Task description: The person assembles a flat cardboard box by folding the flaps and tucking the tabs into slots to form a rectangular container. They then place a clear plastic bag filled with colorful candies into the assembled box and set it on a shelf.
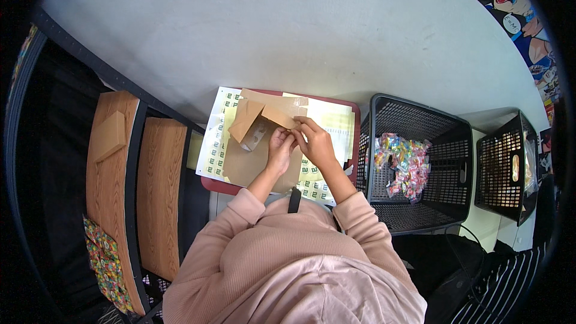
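A brown cardboard box with raised flaps stands over the red-edged work surface in front of me. Its near side is open, and something pale or clear shows in the gap. My left hand pinches at the box's lower right edge. Right beside it, my right hand has its fingers bent onto the same corner, the index finger lying along the flap. The fingertips of both hands nearly meet there, and any small thing between them is too small to make out. Under the box lies a flat brown cardboard piece.
Sheets of printed stickers cover the red board. At the right stands a black plastic basket with colourful wrapped sweets; a smaller black basket is beyond. Wooden shelves on the left carry another cardboard box.
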The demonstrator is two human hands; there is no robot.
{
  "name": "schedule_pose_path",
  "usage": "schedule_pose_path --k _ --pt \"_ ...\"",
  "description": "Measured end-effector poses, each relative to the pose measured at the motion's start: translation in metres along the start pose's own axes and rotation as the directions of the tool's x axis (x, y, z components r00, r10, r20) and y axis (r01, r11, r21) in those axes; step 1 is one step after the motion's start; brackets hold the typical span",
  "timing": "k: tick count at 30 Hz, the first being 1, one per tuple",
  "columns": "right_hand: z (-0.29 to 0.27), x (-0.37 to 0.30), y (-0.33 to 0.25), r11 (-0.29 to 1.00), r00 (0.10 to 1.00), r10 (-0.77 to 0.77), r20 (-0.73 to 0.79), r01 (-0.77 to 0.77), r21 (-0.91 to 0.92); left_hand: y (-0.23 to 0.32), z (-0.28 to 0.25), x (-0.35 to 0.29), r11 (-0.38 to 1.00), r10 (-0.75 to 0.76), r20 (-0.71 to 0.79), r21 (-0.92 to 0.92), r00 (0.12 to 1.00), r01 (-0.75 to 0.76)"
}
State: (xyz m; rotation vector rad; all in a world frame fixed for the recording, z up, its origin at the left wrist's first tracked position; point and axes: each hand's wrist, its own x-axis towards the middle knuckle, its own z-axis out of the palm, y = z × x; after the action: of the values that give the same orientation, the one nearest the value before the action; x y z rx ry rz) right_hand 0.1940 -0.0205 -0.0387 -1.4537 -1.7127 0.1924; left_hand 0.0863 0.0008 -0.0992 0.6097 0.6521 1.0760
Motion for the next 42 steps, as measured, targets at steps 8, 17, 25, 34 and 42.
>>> schedule_pose_path --k 8,17,25,34,42 --pt "0.000 -0.001 -0.002 0.998 0.998 0.054 0.024 -0.054 -0.013 0.005 0.003 0.000 1.000 0.006 0.037 0.019 0.999 -0.006" --pt "0.001 0.000 -0.004 0.997 0.998 0.050 0.033 -0.048 -0.057 0.002 0.000 0.002 0.992 0.087 0.029 0.090 0.996 -0.089" --pt "0.001 -0.001 -0.003 0.998 0.998 0.054 0.033 -0.053 -0.014 0.007 0.002 0.002 0.970 0.123 0.034 0.206 0.992 -0.128" --pt "0.004 -0.010 0.004 0.991 0.997 0.083 0.009 -0.083 0.105 0.029 0.006 -0.009 0.961 -0.106 -0.100 0.247 0.989 0.128" --pt "0.006 -0.011 0.004 0.977 0.989 0.088 -0.121 -0.062 0.202 0.031 0.009 -0.005 0.946 -0.125 -0.086 0.289 0.988 0.145"
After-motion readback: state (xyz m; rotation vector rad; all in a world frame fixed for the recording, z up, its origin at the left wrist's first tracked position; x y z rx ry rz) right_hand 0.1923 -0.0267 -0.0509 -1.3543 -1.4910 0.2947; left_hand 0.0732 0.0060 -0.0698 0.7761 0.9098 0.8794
